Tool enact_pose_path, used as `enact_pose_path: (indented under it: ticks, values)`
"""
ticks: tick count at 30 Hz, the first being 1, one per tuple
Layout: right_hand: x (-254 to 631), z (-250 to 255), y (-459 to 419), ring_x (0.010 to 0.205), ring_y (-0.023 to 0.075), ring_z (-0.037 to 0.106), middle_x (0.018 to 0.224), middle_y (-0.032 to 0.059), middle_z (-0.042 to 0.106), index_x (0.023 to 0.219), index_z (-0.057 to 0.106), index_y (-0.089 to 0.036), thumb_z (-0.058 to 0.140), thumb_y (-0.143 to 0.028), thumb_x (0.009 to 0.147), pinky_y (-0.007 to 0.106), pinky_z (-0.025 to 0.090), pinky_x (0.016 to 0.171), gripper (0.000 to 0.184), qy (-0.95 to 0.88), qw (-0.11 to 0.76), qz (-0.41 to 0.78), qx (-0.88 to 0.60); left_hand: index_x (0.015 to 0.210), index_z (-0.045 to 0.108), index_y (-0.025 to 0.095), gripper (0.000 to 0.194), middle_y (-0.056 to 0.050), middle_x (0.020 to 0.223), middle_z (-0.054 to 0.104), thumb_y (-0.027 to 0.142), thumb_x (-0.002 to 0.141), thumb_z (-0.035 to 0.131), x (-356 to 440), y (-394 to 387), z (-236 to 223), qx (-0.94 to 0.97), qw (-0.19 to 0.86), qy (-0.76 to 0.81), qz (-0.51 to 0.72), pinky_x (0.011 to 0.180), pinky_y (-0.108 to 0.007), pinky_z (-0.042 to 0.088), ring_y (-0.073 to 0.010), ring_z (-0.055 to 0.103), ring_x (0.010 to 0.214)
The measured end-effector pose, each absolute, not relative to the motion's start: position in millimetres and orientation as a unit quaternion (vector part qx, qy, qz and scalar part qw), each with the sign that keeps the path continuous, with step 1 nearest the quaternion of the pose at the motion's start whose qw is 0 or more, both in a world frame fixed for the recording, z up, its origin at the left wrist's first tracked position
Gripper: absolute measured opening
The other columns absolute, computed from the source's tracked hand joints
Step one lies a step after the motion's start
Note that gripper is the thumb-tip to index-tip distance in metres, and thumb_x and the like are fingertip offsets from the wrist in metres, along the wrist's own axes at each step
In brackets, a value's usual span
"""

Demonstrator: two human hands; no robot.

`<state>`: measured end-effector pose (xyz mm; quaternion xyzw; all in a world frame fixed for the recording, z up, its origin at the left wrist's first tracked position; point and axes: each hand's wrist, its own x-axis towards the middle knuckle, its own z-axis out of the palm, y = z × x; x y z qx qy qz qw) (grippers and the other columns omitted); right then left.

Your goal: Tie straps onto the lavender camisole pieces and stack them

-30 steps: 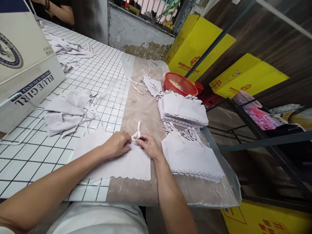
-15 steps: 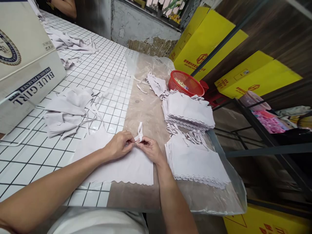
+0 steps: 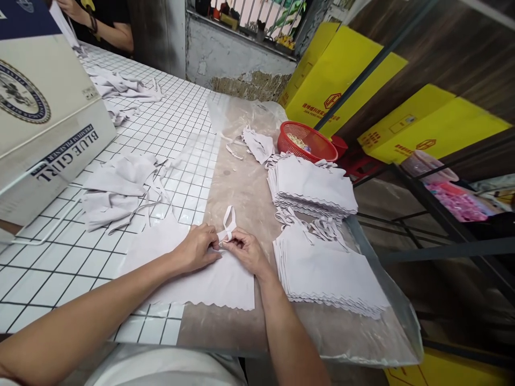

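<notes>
A pale lilac camisole-like garment piece [image 3: 213, 284] with a scalloped hem lies flat in front of me. Its thin shoulder strap [image 3: 229, 217] stands up in a loop from the top edge. My left hand [image 3: 197, 247] is closed at the base of that strap, thumb and fingers pinched together on the fabric. Against it, fingertips almost touching, my right hand [image 3: 247, 252] pinches the strap where it crosses. The exact spot between the fingertips is partly hidden. To the right lie a near stack [image 3: 322, 262] and a far stack [image 3: 314, 179] of matching pieces.
Loose garments [image 3: 120, 182] are heaped at the left beside a Blue Girl carton [image 3: 60, 145]. A red basket [image 3: 308, 140] stands behind the stacks. Plastic sheeting covers part of the grid-patterned table [image 3: 189, 112]. Yellow boxes [image 3: 350, 69] and a metal rack stand at right; another person's arm [image 3: 108, 32] shows far left.
The strap loop has opened wider and crosses at its base. My right fingers have shifted slightly on it, while the left hand has moved down a little. The view has tilted slightly.
</notes>
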<state>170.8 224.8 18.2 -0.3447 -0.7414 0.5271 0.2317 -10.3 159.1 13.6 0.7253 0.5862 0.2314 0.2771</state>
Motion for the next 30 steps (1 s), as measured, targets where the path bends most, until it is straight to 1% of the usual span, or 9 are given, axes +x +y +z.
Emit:
enact_pose_path:
  ticks: [6, 12, 15, 19, 22, 27, 30]
  values:
    - [171.4, 20.8, 223.3, 0.073, 0.0138, 0.052, 0.083, 0.0024, 0.06, 0.083, 0.073, -0.019, 0.069, -0.044, 0.085, 0.027, 0.04, 0.065, 0.026, -0.75, 0.22, 0.522, -0.342, 0.077, 0.066, 0.018, 0.005, -0.005, 0.084, 0.062, 0.023, 0.078, 0.067, -9.5, 158.1, 11.0, 0.722, 0.271, 0.59, 0.24, 0.082, -0.039, 0.04, -0.0249, 0.055, 0.09]
    - [171.5, 23.0, 223.1, 0.072, 0.0136, 0.051, 0.082, 0.0022, 0.061, 0.085, 0.072, -0.018, 0.067, -0.043, 0.086, 0.026, 0.04, 0.065, 0.026, -0.754, 0.212, 0.516, -0.347, 0.083, 0.069, 0.019, 0.008, -0.004, 0.086, 0.063, 0.025, 0.079, 0.067, -11.0, 158.7, 10.5, 0.723, 0.277, 0.581, 0.252, 0.083, -0.039, 0.041, -0.0236, 0.055, 0.088]
    - [170.5, 24.3, 222.4, 0.071, 0.0132, 0.051, 0.08, 0.0016, 0.059, 0.082, 0.072, -0.017, 0.068, -0.041, 0.085, 0.026, 0.04, 0.064, 0.024, -0.753, 0.216, 0.512, -0.351, 0.078, 0.068, 0.019, 0.007, -0.005, 0.086, 0.064, 0.026, 0.079, 0.068, -11.8, 159.4, 10.9, 0.724, 0.276, 0.583, 0.245, 0.082, -0.039, 0.041, -0.0237, 0.055, 0.088]
    - [168.4, 23.6, 219.6, 0.068, 0.0126, 0.048, 0.077, 0.0006, 0.057, 0.08, 0.072, -0.019, 0.069, -0.039, 0.083, 0.026, 0.038, 0.063, 0.021, -0.756, 0.218, 0.51, -0.349, 0.07, 0.064, 0.018, 0.013, -0.004, 0.08, 0.063, 0.027, 0.079, 0.066, -11.8, 159.9, 11.6, 0.727, 0.264, 0.585, 0.245, 0.077, -0.037, 0.042, -0.0225, 0.055, 0.084]
    - [166.7, 21.5, 217.3, 0.07, 0.0138, 0.049, 0.076, 0.0007, 0.057, 0.08, 0.073, -0.02, 0.07, -0.039, 0.083, 0.027, 0.039, 0.065, 0.02, -0.767, 0.222, 0.497, -0.341, 0.066, 0.06, 0.018, 0.017, -0.004, 0.075, 0.062, 0.027, 0.079, 0.064, -11.0, 160.1, 11.6, 0.724, 0.262, 0.588, 0.248, 0.075, -0.035, 0.041, -0.0209, 0.054, 0.08]
    - [166.9, 19.5, 217.5, 0.073, 0.0155, 0.05, 0.074, 0.0011, 0.057, 0.079, 0.072, -0.02, 0.069, -0.037, 0.084, 0.027, 0.039, 0.066, 0.018, -0.784, 0.222, 0.478, -0.328, 0.063, 0.057, 0.018, 0.015, -0.003, 0.073, 0.062, 0.024, 0.076, 0.062, -8.9, 160.5, 10.1, 0.72, 0.253, 0.593, 0.258, 0.075, -0.036, 0.041, -0.0208, 0.055, 0.079]
    - [169.1, 19.6, 219.1, 0.073, 0.0151, 0.05, 0.073, 0.0007, 0.055, 0.075, 0.07, -0.02, 0.068, -0.034, 0.084, 0.027, 0.038, 0.065, 0.017, -0.797, 0.212, 0.468, -0.318, 0.064, 0.058, 0.019, 0.013, -0.004, 0.075, 0.064, 0.024, 0.075, 0.062, -8.4, 160.4, 10.6, 0.716, 0.261, 0.594, 0.258, 0.077, -0.037, 0.041, -0.0218, 0.056, 0.081]
